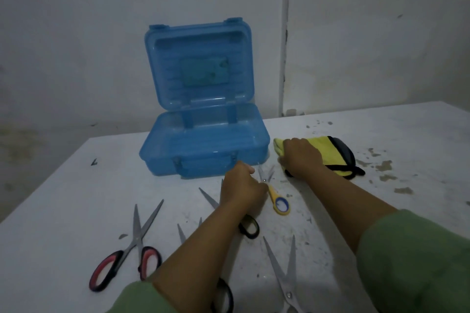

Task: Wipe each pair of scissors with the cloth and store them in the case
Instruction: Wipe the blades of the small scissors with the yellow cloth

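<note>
Head view looks down on a white desk (76, 185) with a blue case (203, 145) standing open near its far edge, lid upright, tray bare as far as can be seen. The left hand (241, 188) is curled over the yellow scissors (276, 198) just in front of the case, fingers closed around the shank near the pivot; the blades poke out slightly parted toward the case and one yellow ring lies on the desk toward the near side. The right hand (301, 157) lies palm down on the yellow cloth (328, 154), fingers bent and pressing its left end; whether it pinches the fabric I cannot tell. The cloth sits just right of the case, black trim at its right end. Red scissors (132, 249) lie spread near the left front. Black scissors (244, 221) lie partly under the left forearm. Grey scissors (286, 277) lie spread at the front edge. Both sleeves (412, 262) are green.
</note>
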